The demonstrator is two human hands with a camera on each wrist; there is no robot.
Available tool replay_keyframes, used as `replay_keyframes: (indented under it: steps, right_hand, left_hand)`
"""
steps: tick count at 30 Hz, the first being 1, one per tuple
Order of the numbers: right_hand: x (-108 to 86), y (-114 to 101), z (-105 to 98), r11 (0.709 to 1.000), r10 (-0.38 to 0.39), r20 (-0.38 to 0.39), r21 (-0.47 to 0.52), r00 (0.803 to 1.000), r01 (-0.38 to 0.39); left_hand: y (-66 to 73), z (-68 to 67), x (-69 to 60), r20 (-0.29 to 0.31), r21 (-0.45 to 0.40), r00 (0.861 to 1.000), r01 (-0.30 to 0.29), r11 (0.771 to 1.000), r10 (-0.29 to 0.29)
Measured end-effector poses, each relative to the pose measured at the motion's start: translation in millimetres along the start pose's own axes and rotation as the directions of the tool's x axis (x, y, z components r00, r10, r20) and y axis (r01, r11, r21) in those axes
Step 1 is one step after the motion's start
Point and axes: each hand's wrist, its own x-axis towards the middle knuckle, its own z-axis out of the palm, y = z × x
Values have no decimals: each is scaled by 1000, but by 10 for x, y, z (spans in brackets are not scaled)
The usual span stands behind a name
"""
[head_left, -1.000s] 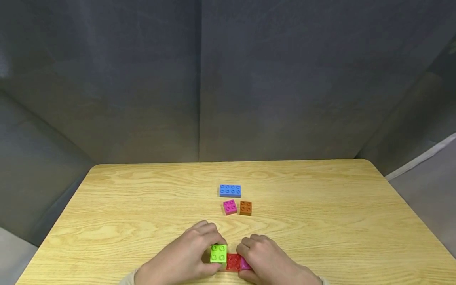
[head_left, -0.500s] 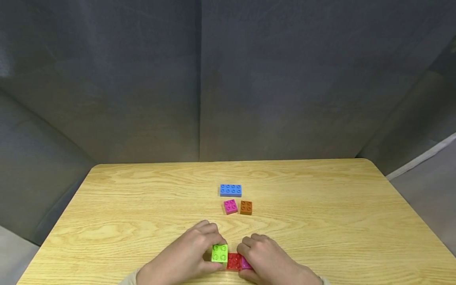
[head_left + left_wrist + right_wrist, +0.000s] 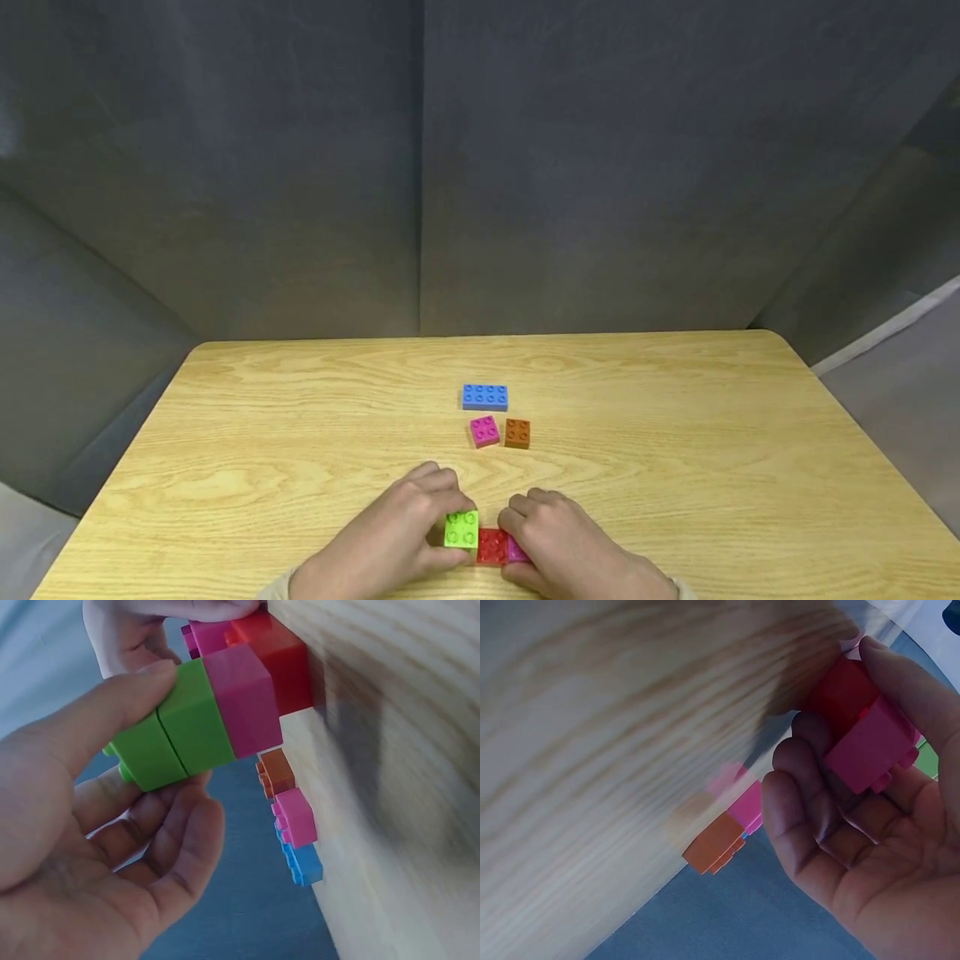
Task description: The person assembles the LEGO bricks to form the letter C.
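Observation:
My left hand pinches a stack of two lime green bricks with a magenta brick under them. The stack stands upright just left of a red brick; whether they touch, I cannot tell. In the left wrist view, the stack's magenta underside appears raised off the table. Another magenta brick sits on the red brick's right part, and my right hand grips it there between thumb and fingers. That hand covers most of this magenta brick in the head view.
Beyond the hands on the wooden table lie a loose magenta brick, an orange-brown brick and a longer blue brick. A dark curtain hangs behind the table's far edge.
Both hands keep their holds on the bricks. The whole head view shifts very slightly; no brick visibly changes place on the table.

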Motion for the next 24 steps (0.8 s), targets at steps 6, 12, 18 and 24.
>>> replay_keyframes:
  steps: [6, 12, 18, 24]
  right_hand:
    - [-4, 51, 48, 999, -41, -34, -8, 999, 41]
    - [-13, 51, 31, 999, -48, -50, -16, 998, 48]
    - [-15, 9, -31, 1000, 8, 4, 5, 1000, -8]
    - [-13, 4, -11, 1000, -4, -15, -18, 1000, 4]
  left_hand:
    - [-18, 24, -9, -13, -98, 1000, 27, 995, -28]
    - [-30, 46, 13, -27, -161, 998, 46, 986, -51]
    - [-42, 62, 31, -21, -208, 997, 75, 975, -81]
    - [-63, 64, 22, -16, -220, 997, 76, 972, -82]
